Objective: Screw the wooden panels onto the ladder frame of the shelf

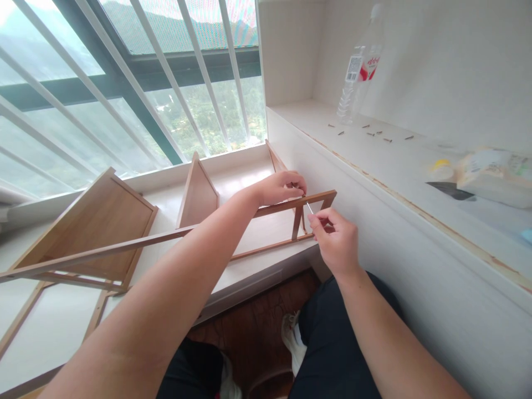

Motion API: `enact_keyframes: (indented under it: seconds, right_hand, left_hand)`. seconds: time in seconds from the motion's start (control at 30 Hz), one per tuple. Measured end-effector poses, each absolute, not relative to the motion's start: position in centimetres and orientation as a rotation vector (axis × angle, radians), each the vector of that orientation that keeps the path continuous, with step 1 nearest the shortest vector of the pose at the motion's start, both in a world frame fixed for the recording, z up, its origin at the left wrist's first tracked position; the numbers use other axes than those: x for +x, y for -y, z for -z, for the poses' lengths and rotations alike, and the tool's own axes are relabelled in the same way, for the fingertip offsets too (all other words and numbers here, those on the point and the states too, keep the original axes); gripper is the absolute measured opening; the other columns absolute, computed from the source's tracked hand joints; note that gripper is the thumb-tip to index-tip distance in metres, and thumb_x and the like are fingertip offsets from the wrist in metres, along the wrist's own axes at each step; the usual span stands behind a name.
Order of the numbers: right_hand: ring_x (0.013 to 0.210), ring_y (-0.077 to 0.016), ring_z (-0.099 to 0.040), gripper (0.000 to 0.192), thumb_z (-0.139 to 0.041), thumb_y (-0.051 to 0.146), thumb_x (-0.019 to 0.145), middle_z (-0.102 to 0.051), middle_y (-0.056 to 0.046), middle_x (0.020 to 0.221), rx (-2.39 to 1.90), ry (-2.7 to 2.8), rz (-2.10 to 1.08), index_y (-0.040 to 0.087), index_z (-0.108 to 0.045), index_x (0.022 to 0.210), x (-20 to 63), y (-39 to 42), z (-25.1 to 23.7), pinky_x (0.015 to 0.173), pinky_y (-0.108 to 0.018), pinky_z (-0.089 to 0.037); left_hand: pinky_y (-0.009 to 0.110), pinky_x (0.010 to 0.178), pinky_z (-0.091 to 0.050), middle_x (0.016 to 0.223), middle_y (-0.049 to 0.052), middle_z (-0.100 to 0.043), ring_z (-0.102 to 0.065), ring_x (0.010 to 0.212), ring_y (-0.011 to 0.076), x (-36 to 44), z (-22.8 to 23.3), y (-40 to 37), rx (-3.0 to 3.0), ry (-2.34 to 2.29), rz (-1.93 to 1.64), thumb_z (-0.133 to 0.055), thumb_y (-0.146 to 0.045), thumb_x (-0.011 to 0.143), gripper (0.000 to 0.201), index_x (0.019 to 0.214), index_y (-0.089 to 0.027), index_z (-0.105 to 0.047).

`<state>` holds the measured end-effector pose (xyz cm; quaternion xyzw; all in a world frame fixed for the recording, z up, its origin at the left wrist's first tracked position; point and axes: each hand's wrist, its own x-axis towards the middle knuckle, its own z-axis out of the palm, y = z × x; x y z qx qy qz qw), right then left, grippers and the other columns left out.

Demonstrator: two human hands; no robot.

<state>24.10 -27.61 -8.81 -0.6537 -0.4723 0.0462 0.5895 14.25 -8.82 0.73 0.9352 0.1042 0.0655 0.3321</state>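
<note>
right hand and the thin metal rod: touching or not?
Touching. The head view shows the right hand with thumb and forefinger pinched around the lower end of the rod, whose upper part sticks out past the fingertips.

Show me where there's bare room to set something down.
The shelf is bare between screws and its front edge; so is the sill between large panel and small panel. It's crowded around the bottle, the bag, and left fingers and right fingers by the wooden frame.

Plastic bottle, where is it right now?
In the head view, the plastic bottle stands upright at the upper right, on the white ledge, with small screws lying near its base.
</note>
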Motion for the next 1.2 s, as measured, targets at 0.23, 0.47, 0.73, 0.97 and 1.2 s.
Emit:
enact_keyframes:
  seconds: [0.23, 0.47, 0.73, 0.97, 1.2]
  right_hand:
    - [0.063, -0.0175, -0.064, 0.033, -0.062, 0.052, 0.094, -0.069, -0.003, 0.072, -1.534, 1.08, -0.098, 0.022, -0.07, 0.082, 24.36, 27.66, 8.59, 0.058, -0.028, -0.05]
    - [0.061, -0.0194, -0.065, 0.038, -0.065, 0.057, 0.091, -0.073, -0.005, 0.074, -1.549, 1.067, -0.095, 0.022, -0.077, 0.086, 24.53, 27.59, 8.81, 0.057, -0.03, -0.049]
    - [0.059, -0.0191, -0.065, 0.038, -0.064, 0.056, 0.092, -0.072, -0.004, 0.069, -1.543, 1.046, -0.143, 0.022, -0.08, 0.089, 24.7, 27.44, 9.54, 0.057, -0.03, -0.047]
    - [0.057, -0.0164, -0.06, 0.044, -0.062, 0.059, 0.092, -0.067, -0.002, 0.062, -1.531, 0.999, -0.236, 0.02, -0.079, 0.081, 24.38, 27.49, 9.34, 0.057, -0.028, -0.045]
    - [0.053, -0.0138, -0.054, 0.052, -0.064, 0.065, 0.088, -0.064, -0.002, 0.057, -1.443, 0.864, -0.474, 0.016, -0.08, 0.08, 23.77, 27.26, 9.12, 0.054, -0.027, -0.044]
  left_hand:
    - [0.032, 0.09, -0.05, 0.106, 0.005, -0.066, -0.061, 0.098, 0.0194, 14.22, -0.92, 9.01, 2.446, -0.306, -0.156, -0.057, -0.031, 0.089, 0.021, 0.098, -0.019, -0.071]
    - [0.031, 0.089, -0.049, 0.107, 0.005, -0.066, -0.061, 0.097, 0.0188, 14.17, -1.07, 9.2, 2.444, -0.32, -0.152, -0.056, -0.03, 0.088, 0.02, 0.098, -0.019, -0.071]
    - [0.031, 0.087, -0.048, 0.108, 0.006, -0.066, -0.062, 0.096, 0.0191, 14.18, -0.87, 8.93, 2.457, -0.298, -0.154, -0.057, -0.032, 0.088, 0.022, 0.099, -0.019, -0.071]
    - [0.031, 0.087, -0.049, 0.108, 0.006, -0.065, -0.061, 0.095, 0.0192, 14.16, -0.79, 8.81, 2.457, -0.292, -0.158, -0.057, -0.033, 0.088, 0.023, 0.1, -0.019, -0.071]
    - [0.032, 0.089, -0.05, 0.106, 0.006, -0.066, -0.061, 0.096, 0.0192, 14.2, -0.6, 8.82, 2.446, -0.27, -0.164, -0.057, -0.032, 0.088, 0.023, 0.1, -0.019, -0.071]
